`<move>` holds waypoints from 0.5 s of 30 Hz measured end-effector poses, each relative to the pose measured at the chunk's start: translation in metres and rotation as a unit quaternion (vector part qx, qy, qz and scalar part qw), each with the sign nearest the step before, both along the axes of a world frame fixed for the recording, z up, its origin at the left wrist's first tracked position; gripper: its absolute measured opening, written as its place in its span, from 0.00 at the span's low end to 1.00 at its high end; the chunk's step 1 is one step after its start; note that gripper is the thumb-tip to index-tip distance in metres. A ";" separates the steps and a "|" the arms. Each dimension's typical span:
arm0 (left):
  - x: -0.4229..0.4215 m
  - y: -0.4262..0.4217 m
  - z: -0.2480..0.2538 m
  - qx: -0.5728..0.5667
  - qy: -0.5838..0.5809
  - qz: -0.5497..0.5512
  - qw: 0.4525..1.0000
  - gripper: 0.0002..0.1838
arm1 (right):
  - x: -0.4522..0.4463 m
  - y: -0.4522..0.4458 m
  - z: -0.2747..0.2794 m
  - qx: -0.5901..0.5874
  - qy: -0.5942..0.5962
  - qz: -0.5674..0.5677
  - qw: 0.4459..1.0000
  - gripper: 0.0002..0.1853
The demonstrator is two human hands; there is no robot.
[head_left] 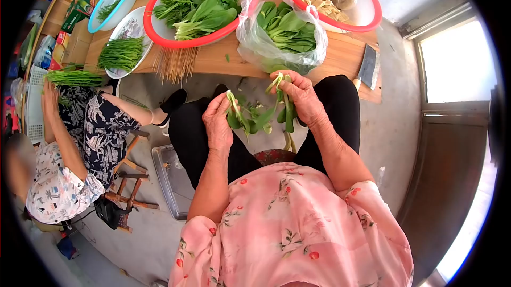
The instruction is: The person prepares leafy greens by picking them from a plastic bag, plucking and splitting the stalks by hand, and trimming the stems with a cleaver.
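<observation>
Over my lap, my left hand (217,122) is closed on a piece of leafy greens (239,118), its pale stem end up and its leaves hanging down. To the right, my right hand (301,98) pinches another bunch of greens (287,112), also with the cut end up. The leaves of the two bunches hang close together between my hands. Just beyond my hands, a clear plastic bag (250,42) full of green leafy vegetables (287,29) sits at the table's near edge.
The wooden table (340,52) bears a red-rimmed basin (213,42) of greens, another red-rimmed basin (375,18), a white dish (141,18) and a cleaver (367,66). At left, a seated person (64,170) holds long green stalks (74,78). A metal tray (167,180) lies on the floor.
</observation>
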State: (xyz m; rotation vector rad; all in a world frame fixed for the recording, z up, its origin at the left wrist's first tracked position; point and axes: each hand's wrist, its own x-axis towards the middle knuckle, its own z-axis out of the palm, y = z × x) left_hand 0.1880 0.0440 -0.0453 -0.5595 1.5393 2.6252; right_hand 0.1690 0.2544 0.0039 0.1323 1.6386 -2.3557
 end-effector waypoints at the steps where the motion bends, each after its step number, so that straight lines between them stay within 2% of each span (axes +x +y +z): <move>1: 0.001 0.000 0.000 0.007 -0.006 -0.012 1.000 0.11 | 0.002 -0.005 -0.001 0.008 -0.013 0.011 1.000 0.13; 5: 0.001 0.004 0.001 0.004 -0.005 -0.033 0.999 0.09 | 0.005 -0.015 -0.009 -0.072 -0.048 0.050 0.995 0.16; 7: 0.003 0.005 -0.001 0.001 0.008 -0.036 0.999 0.08 | 0.006 -0.018 -0.013 -0.066 -0.061 0.059 0.994 0.17; 9: 0.001 0.006 -0.005 0.000 0.008 -0.042 0.999 0.07 | 0.006 -0.022 -0.019 -0.048 -0.098 0.075 0.991 0.17; 13: 0.005 0.012 -0.001 -0.018 0.021 -0.042 0.999 0.05 | 0.012 -0.038 -0.017 0.073 -0.092 0.060 0.991 0.10; 15: 0.005 0.011 -0.010 -0.028 0.038 -0.038 0.998 0.06 | 0.012 -0.041 -0.025 0.078 -0.080 0.059 0.992 0.08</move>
